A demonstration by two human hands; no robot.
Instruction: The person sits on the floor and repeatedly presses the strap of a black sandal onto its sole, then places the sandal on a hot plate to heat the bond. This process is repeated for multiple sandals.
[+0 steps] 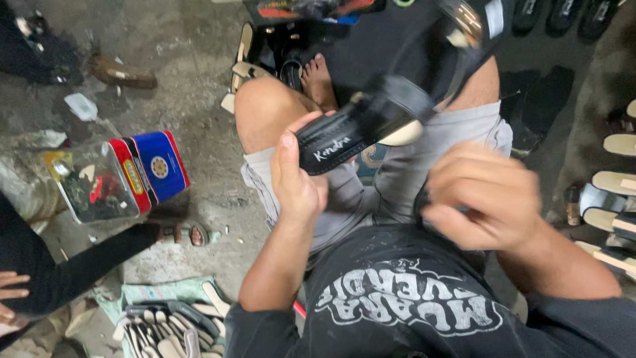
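I sit with my knees up, in grey shorts and a black shirt. My left hand (296,179) grips the end of a black sandal (371,122) with a broad strap and a pale sole edge, held above my lap. My right hand (483,195) hovers just right of the sandal with its fingers curled in; it is blurred, and whether it holds anything small is unclear. A second black shoe piece (457,33) sticks up behind the sandal.
An open tin with a red and blue lid (142,169) lies on the concrete floor at left. Pale insoles (613,179) stack at right. Strap pieces lie on a cloth (165,318) at lower left. Another person's leg (99,255) and hand (13,298) reach in at left.
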